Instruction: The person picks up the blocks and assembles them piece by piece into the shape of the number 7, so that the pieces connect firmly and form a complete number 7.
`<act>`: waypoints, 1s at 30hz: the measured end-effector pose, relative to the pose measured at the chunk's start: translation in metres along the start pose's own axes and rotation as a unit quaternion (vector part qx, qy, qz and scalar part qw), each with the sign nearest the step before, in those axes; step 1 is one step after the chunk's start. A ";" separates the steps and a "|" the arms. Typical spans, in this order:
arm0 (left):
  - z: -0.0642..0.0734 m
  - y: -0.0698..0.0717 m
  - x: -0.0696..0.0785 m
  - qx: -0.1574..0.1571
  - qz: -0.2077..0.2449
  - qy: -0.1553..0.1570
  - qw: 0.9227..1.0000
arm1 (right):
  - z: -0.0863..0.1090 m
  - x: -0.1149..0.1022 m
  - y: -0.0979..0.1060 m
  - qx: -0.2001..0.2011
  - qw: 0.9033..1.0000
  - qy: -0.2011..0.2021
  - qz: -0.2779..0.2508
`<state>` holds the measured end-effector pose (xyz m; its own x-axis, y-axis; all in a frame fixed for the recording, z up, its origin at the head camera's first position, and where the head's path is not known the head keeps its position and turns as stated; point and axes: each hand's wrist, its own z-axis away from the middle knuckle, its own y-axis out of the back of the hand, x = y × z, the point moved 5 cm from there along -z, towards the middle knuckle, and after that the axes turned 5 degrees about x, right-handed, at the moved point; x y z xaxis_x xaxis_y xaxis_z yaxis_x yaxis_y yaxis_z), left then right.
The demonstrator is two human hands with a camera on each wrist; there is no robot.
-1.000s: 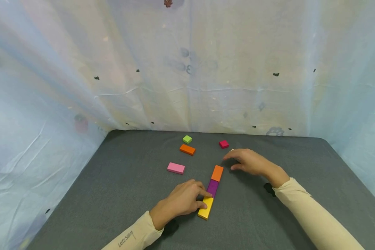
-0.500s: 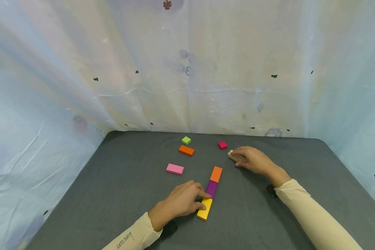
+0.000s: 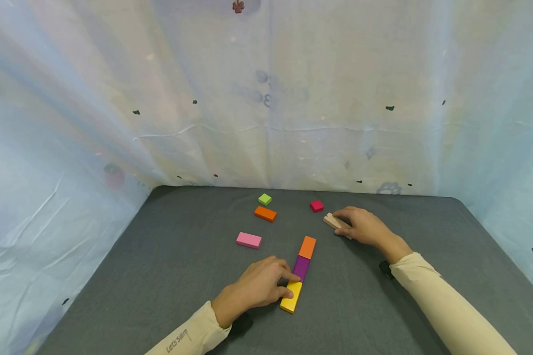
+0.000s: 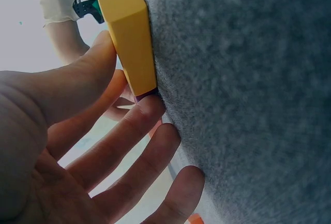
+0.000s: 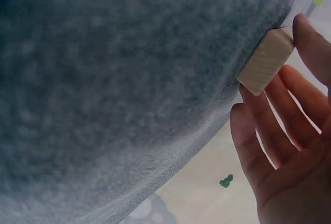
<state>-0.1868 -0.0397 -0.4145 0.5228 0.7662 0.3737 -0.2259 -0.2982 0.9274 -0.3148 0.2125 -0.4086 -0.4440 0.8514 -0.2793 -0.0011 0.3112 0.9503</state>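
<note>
In the head view, a yellow block [image 3: 291,297], a purple block [image 3: 301,268] and an orange block [image 3: 308,247] lie end to end in a slanting row. My left hand [image 3: 261,282] rests against this row, thumb on the yellow block and index fingertip where yellow meets purple. The left wrist view shows the thumb touching the yellow block [image 4: 132,43], with the other fingers loosely extended. My right hand [image 3: 365,228] pinches a plain wooden block [image 3: 333,220] between thumb and fingers. Seen from the right wrist, the plain block [image 5: 266,61] is at or close to the tabletop.
Left of the row lie a pink block [image 3: 249,240], a second orange block [image 3: 265,214] and a small green block [image 3: 264,199]. A small red block [image 3: 317,206] sits just left of the plain one. The dark cloth-covered table [image 3: 182,276] ends at a pale curtain [image 3: 293,153].
My right hand has moved slightly right, onto the plain wooden block, and now pinches it, with more of the block visible. The left hand has stayed at the row.
</note>
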 end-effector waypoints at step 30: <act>0.003 0.001 0.000 0.007 0.010 -0.010 1.000 | 0.001 -0.011 0.015 0.016 0.998 0.035 0.042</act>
<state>-0.1849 -0.0414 -0.4136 0.5352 0.7483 0.3919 -0.2249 -0.3209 0.9200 -0.3091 0.2084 -0.3917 -0.5029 0.8436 -0.1883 0.0659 0.2546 0.9648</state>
